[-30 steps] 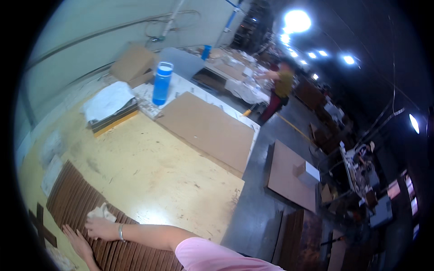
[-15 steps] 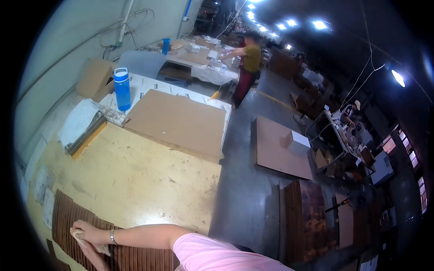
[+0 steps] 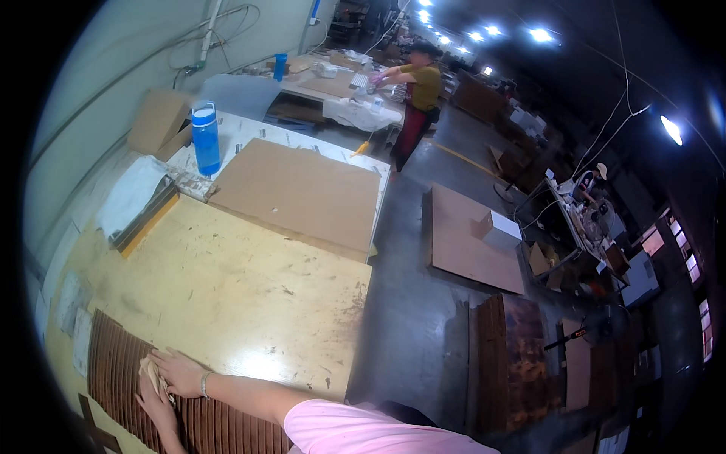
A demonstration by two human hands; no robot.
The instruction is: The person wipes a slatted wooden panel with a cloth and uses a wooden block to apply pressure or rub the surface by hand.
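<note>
A brown ribbed panel (image 3: 115, 363), apparently slatted wood, lies along the near left of the yellowish worktable (image 3: 249, 280). A pale, crumpled cloth (image 3: 153, 371) rests on its ribs between my hands. My right hand (image 3: 181, 374), with a bracelet at the wrist, reaches in from the right and presses the cloth's edge under its palm and fingers. Just below it, my left hand (image 3: 157, 412) lies on the panel with its fingers stretched toward the cloth, touching it. Part of the cloth is hidden by the hands.
Beyond my table, a cardboard sheet (image 3: 299, 195) and a blue bottle (image 3: 205, 140) rest on a white-topped surface. A white cloth (image 3: 132, 198) lies at left. A flat board with a white box (image 3: 501, 229) stands right of the aisle. Another person (image 3: 420, 94) works farther back.
Both my hands and the cloth have shifted right along the panel. My right hand has spread flatter, and more of my left hand shows. The person farther back has moved their arms slightly.
</note>
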